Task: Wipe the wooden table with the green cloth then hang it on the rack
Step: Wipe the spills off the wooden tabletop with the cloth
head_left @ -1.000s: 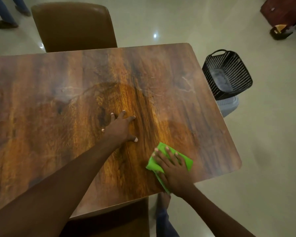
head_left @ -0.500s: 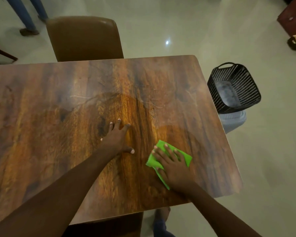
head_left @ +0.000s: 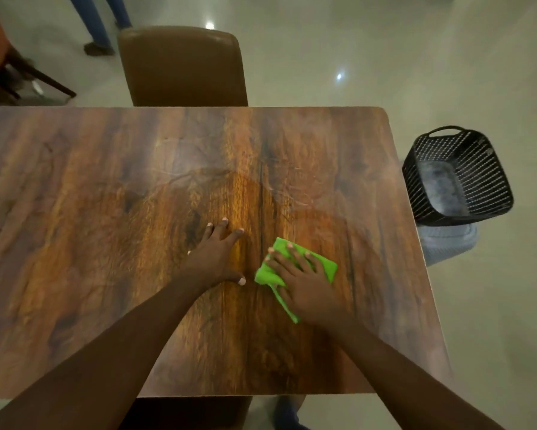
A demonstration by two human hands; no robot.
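A folded green cloth (head_left: 327, 264) lies flat on the wooden table (head_left: 106, 212), right of its middle. My right hand (head_left: 304, 283) presses down on the cloth with fingers spread, covering most of it. My left hand (head_left: 216, 256) rests flat on the bare wood just left of the cloth, fingers apart, holding nothing. Faint smear marks show on the surface beyond both hands. No rack is in view.
A brown chair (head_left: 183, 66) stands at the far edge, another chair (head_left: 192, 411) sits under the near edge. A black perforated basket (head_left: 459, 175) stands on the floor right of the table. A person's legs (head_left: 96, 23) are at the far left.
My right hand has slid the cloth away from the near edge and leftward, close to my left hand. The view has shifted, showing more of the table's near side.
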